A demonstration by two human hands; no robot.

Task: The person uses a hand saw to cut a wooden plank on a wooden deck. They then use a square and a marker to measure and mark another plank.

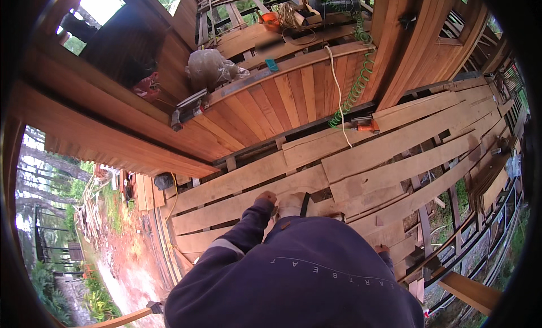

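Observation:
My left hand [267,197] hangs low before my body, above the floor boards [237,192]. Its fingers look curled into a loose fist, and no object shows in it. Beside it are a pale patch of clothing or footwear [291,202] and a black strap [305,205]. My right hand [382,249] barely shows at my right side, its fingers mostly hidden by the dark sleeve. Ahead, an orange power tool [366,125] lies on the boards near a green coiled hose [361,79]. A second tool, silver and dark [189,108], rests at the left end of the wood-clad ledge [293,93].
A plastic bag [209,68] and a teal item [271,64] sit on the ledge. A white cord [337,91] hangs down to the floor. Gaps run between the boards, with open joists [423,215] at right. Behind the ledge stands a dark compressor-like machine [334,3].

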